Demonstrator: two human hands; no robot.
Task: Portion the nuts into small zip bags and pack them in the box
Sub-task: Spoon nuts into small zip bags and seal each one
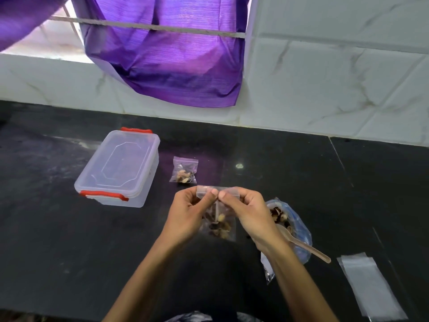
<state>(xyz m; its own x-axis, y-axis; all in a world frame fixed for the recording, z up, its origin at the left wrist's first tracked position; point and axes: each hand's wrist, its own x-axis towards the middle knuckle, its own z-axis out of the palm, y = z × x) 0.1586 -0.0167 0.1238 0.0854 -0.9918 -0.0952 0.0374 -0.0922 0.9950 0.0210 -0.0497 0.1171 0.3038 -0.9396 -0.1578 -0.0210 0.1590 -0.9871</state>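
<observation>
A small clear zip bag (220,225) with mixed nuts in its bottom hangs above the black counter. My left hand (185,217) and my right hand (246,214) pinch its top strip side by side, thumbs nearly touching. Just beyond my hands lies another small zip bag (184,170) holding nuts. The clear plastic box (120,167) with red clips stands at the left, its lid on. To the right of my right wrist sits the big open bag of nuts (290,226), with a plastic spoon (306,246) resting in it.
A stack of small unfilled zip bags (369,284) lies at the near right on the counter (69,228). White marble-look tiles (325,89) back the counter. A purple cloth (167,61) hangs from a window ledge above the box.
</observation>
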